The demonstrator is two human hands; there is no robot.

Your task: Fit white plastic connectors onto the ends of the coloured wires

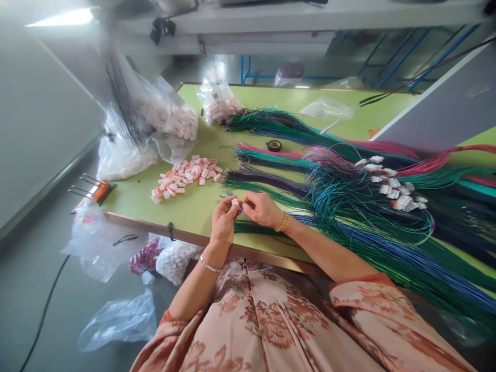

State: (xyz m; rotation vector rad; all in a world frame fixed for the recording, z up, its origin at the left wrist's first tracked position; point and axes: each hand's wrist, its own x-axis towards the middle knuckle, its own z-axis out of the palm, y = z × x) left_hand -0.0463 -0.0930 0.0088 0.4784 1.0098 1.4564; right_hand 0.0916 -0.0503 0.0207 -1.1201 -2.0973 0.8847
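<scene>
Connector [235, 203] pinched in left hand [223, 219] at the near table [186, 212] edge, right hand [261, 208] closed narrow on a blue wire [349, 232], feeding the tip in. Could snag: wire runs back into tangled bundles [349, 196]. Could slip, too small a grip. Spare connectors [186, 175] piled well left.

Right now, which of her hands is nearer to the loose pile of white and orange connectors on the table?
Left. The left hand sits just right of the connector pile, below it in view; the right hand is farther right, beside the wire bundles.
</scene>
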